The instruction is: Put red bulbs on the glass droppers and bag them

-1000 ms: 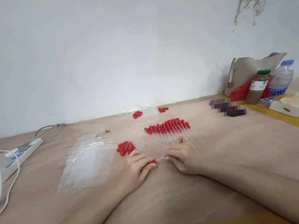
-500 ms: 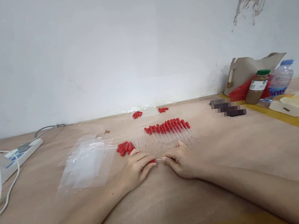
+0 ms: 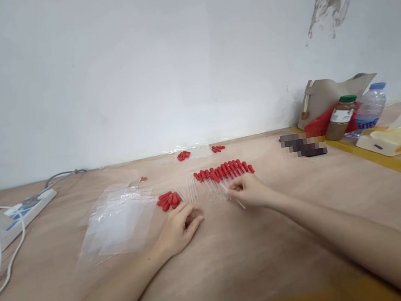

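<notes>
Holding a slender clear dropper with a red rubbery bulb (image 3: pixel 223 186), the right hand (image 3: pixel 248 191) in the head view pinches it narrowly between thumb and fingertips. It slants over the near side of the row of red-bulbed clear droppers (image 3: pixel 230 168), bulb towards the row and bare tip towards the person; whether it touches its neighbours I cannot tell. The left hand (image 3: pixel 181 224) rests on the brown-covered tabletop (image 3: pixel 219 278), fingers loosely curled, thumb apart, with nothing visible in its grasp. Just beyond it lie a small heap of loose red bulbs (image 3: pixel 169 200) and a cluster of bare clear thin tubes (image 3: pixel 187 190).

To handle the dropper well here, a light pinch on the tube seems best, since something so thin could snap or bend. Matching its slant to the row should help it avoid crossing others, and low, unhurried fingers would be less likely to roll the neighbouring droppers.
</notes>
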Demonstrator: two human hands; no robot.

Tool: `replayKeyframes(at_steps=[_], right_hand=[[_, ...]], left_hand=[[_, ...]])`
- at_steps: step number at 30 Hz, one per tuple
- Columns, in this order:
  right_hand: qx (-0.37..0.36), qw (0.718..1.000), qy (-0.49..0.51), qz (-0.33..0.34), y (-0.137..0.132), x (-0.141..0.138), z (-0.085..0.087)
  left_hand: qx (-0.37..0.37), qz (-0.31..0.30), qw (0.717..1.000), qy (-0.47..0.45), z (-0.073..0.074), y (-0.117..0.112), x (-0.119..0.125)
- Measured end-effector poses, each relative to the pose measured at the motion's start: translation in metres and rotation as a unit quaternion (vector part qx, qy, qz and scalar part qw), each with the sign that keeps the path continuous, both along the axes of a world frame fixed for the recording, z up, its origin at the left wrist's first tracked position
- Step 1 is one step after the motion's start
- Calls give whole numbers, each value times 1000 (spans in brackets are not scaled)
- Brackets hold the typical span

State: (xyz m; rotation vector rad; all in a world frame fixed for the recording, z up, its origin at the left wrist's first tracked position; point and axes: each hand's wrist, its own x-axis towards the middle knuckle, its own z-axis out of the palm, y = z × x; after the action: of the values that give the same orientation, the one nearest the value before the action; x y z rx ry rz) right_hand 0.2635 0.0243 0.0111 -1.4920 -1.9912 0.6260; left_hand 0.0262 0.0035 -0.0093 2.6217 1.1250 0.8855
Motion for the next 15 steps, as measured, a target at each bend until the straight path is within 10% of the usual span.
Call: replayKeyframes(at_steps=[7, 15], right_hand=[[5, 987, -40, -155, 43, -27, 18], [31, 966, -173, -189, 54, -49, -2]], left_hand=[[-40, -39, 997, 58, 1, -1, -1], [-57, -60, 995, 56, 5, -5, -2]])
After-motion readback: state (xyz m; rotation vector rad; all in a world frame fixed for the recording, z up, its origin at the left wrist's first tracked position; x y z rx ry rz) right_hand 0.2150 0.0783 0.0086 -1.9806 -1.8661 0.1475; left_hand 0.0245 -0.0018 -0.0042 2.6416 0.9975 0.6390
